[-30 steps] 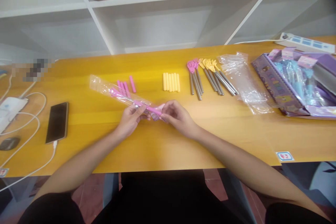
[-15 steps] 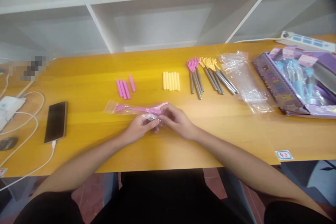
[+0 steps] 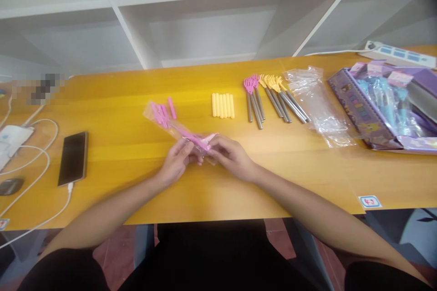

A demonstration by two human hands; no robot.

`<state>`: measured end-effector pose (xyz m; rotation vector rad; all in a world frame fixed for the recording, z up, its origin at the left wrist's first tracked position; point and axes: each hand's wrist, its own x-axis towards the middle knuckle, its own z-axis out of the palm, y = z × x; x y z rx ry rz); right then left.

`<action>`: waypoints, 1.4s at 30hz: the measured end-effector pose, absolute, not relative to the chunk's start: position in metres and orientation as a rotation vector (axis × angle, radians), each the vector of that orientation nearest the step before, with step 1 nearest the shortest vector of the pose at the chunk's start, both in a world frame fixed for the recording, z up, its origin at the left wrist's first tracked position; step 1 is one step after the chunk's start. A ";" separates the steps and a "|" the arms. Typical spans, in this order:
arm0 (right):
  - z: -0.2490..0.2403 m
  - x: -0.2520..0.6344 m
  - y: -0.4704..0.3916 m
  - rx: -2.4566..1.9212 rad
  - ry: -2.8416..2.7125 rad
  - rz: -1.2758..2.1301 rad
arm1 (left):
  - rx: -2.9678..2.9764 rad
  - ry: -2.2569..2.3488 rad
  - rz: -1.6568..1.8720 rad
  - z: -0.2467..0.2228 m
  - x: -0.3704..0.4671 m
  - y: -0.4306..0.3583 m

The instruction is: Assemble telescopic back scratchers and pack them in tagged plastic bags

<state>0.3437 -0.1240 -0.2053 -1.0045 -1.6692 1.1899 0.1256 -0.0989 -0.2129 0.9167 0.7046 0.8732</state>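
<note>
A pink back scratcher (image 3: pixel 193 138) in a clear plastic bag slants up and to the left between my hands. The fingers of my left hand (image 3: pixel 177 160) are closed on the bag near its lower end. My right hand (image 3: pixel 232 156) pinches that same end, where a pale pink card (image 3: pixel 209 138) shows. The bag's far end overlaps several pink tubes (image 3: pixel 160 112) on the table. Further right lie a row of yellow tubes (image 3: pixel 223 105), several pink back scratchers (image 3: pixel 254 100) and several yellow ones (image 3: pixel 282 97), all with metal rods.
Clear plastic bags (image 3: pixel 317 104) lie beside a purple box (image 3: pixel 362 113) of bagged blue items at the right. A phone (image 3: pixel 73 158) on a charging cable and a dark mouse-like object (image 3: pixel 11 186) are at the left. White shelving (image 3: pixel 218 32) stands behind the table.
The bagged back scratcher has turned from nearly level to a slant, its far end swinging up over the pink tubes. My left hand has shifted slightly; my right stays at the lower end.
</note>
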 end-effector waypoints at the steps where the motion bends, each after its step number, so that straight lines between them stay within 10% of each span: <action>1: -0.205 0.343 -0.124 -1.001 -1.667 1.189 | 0.902 0.721 0.919 -0.212 0.126 -0.098; 19: -0.207 0.347 -0.131 -0.686 -1.560 1.325 | 0.856 0.880 1.155 -0.211 0.124 -0.080; 42: -0.207 0.347 -0.124 -0.758 -1.858 0.656 | 1.150 0.831 0.852 -0.226 0.117 -0.084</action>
